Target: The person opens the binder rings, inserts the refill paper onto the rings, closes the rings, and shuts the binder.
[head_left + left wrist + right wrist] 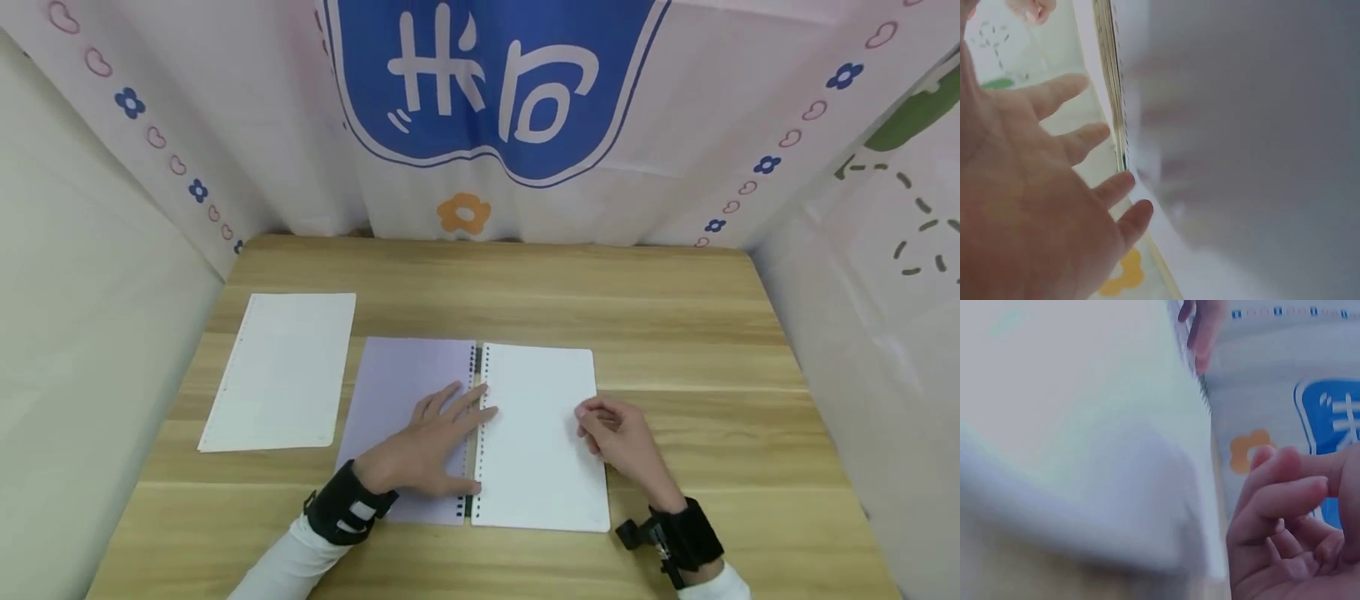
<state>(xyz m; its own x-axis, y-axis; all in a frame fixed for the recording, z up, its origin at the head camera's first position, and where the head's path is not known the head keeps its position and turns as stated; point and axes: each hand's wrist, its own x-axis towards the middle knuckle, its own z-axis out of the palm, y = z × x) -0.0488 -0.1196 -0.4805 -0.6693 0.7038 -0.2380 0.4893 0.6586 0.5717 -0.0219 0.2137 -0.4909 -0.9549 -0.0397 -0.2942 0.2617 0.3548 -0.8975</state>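
A loose-leaf notebook lies open in the head view. Its left side is a lilac cover (416,375); on the right, a stack of white punched pages (536,467) has holes along the binding. My left hand (431,446) spreads over the lilac side, fingers extended across the binding to the inner edge of the white pages. My right hand (618,433) is over the right edge of the white pages, fingers curled toward the thumb. No sheet shows between those fingers (1272,506) in the right wrist view.
White punched sheets (281,375) lie left of the notebook on the wood-grain table (660,317). A printed curtain (262,108) hangs behind the table's far edge, with pale cloth (90,275) at the sides.
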